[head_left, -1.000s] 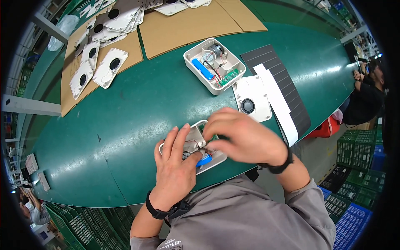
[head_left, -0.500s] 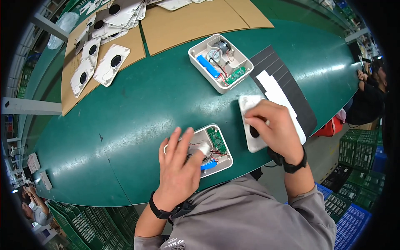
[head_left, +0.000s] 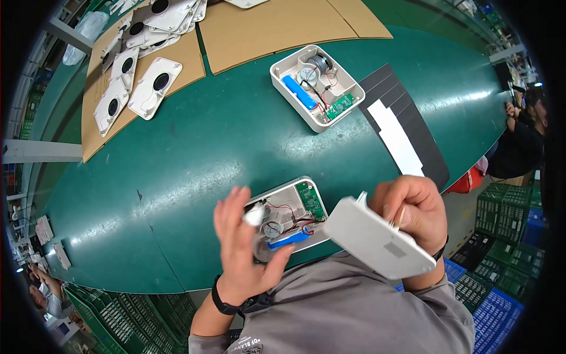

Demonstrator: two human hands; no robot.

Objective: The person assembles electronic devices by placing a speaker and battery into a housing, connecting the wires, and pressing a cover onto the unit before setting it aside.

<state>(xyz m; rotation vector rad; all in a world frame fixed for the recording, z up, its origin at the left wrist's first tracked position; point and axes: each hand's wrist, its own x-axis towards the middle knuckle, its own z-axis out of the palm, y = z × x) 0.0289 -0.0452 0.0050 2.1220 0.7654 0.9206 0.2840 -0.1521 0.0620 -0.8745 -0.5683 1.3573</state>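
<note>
The right hand (head_left: 413, 215) gripped a flat white plastic cover panel (head_left: 377, 239) by its upper edge, fingers curled tight, lifting it tilted clear of the green table (head_left: 194, 159), seemingly to expose what lay beneath. The left hand (head_left: 244, 248) hovered half open, fingers spread, closed on nothing, over an open white plastic housing with a blue battery and green circuit board (head_left: 292, 209) at the table's near edge. A second open housing (head_left: 315, 88) sat toward the far edge, well apart.
</note>
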